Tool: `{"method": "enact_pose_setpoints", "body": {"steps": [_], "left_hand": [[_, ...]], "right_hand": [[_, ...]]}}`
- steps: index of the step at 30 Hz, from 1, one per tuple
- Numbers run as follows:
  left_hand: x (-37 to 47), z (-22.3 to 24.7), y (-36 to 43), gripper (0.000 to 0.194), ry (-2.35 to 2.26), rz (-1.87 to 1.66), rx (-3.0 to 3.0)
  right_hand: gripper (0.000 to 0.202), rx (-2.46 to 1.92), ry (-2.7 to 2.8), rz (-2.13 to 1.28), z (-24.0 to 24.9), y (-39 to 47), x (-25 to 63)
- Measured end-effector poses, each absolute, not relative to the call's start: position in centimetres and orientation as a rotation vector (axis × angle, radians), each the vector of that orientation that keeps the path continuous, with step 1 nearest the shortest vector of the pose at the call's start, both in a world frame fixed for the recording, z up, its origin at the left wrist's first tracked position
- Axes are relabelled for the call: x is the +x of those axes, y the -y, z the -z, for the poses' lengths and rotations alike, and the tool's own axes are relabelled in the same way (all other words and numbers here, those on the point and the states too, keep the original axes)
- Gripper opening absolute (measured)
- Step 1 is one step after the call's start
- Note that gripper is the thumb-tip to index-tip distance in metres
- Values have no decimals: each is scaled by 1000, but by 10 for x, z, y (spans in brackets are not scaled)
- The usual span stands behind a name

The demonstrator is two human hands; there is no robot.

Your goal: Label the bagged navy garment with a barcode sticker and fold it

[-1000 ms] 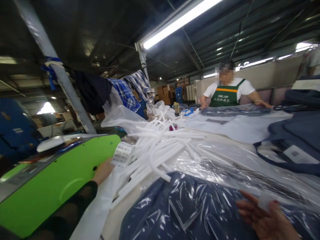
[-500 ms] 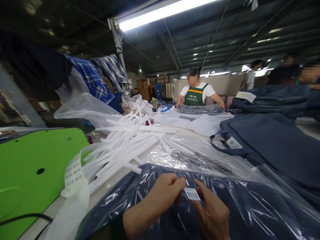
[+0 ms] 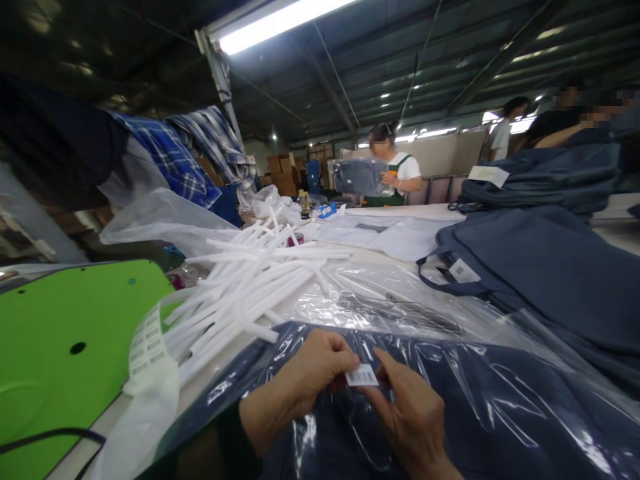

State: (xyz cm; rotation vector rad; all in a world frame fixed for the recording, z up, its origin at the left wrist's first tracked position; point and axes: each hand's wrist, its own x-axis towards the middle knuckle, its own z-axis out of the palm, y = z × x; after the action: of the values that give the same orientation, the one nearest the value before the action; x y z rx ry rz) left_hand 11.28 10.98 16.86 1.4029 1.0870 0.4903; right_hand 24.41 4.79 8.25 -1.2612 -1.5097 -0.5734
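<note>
Two bare hands close together, low in the middle. Left hand (image 3: 315, 367) curled, fingertips pinching the left edge of a small white barcode sticker (image 3: 361, 377). Right hand (image 3: 407, 417) curled too, thumb and finger pinching the right edge of the same sticker. Sticker held between both hands, just above a dark blue folded cloth in a clear shiny plastic bag (image 3: 500, 413). Just left of that, a heap of long white plastic tubes (image 3: 250, 287) and a white strip of labels (image 3: 147, 343) beside a bright green machine cover (image 3: 65, 333). Far across the table, another person in a green apron (image 3: 400, 177) holding up a bagged cloth.
</note>
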Motion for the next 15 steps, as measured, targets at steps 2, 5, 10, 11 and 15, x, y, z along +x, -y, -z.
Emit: {"method": "enact_pose_setpoints", "body": {"steps": [2,5,10,11,15], "left_hand": [[111,-169,-114,18,-1087,-571,1531],[109,-171,-123,20,-1148,-740,1876],[106,-169,-134,24,-1138,-731,1865],[106,-168,-133,27,-1158,-671,1800],[103,-164,-126,35,-1193,-358,1584]], "right_hand": [[41,-1289,1527,526,-82,-48,244],[49,-1362,1542,383,-83,-48,242],[32,-1327,1569,282,-84,-48,241],[30,-1310,1575,323,-85,-48,241],[29,-1286,1588,498,-86,-47,241]]}}
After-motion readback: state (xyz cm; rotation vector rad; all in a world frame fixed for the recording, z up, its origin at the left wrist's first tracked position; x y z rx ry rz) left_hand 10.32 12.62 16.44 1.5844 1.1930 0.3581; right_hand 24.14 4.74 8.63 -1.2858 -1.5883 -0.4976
